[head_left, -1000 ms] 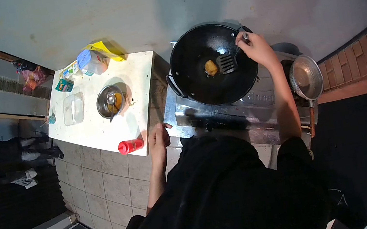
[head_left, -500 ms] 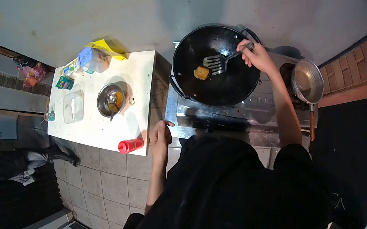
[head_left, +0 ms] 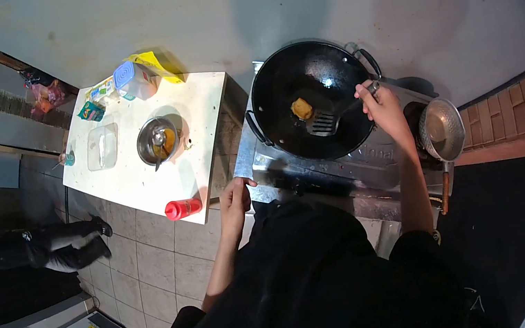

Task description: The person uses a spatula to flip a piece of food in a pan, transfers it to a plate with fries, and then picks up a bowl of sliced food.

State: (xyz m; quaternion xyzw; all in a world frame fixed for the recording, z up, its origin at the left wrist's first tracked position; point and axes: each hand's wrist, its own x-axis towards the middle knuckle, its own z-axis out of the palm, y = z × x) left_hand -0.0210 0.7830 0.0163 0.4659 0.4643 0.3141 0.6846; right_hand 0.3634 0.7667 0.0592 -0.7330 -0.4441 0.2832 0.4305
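My right hand point(head_left: 382, 108) grips the handle of a slotted spatula point(head_left: 323, 124) over the black wok point(head_left: 295, 148). The spatula's blade rests low in the wok, just beside a browned piece of food point(head_left: 301, 109). The wok has two side handles and sits on a metal stove point(head_left: 364, 163). Curled closed, my left hand point(head_left: 234, 195) is held between the stove and the white table, with nothing visible in it.
On the white table point(head_left: 132, 183) are a steel bowl point(head_left: 145, 144) with yellow liquid and a spoon, a clear container point(head_left: 103, 147), a red bottle point(head_left: 183, 209) and a blue-lidded tub point(head_left: 134, 81). A small saucepan point(head_left: 441, 129) sits right of the wok. Another person point(head_left: 39, 249) stands far left.
The spatula has shifted off the left side and down, its blade now below and right of the food piece. The left hand's fingers are more curled. The other person has changed stance.
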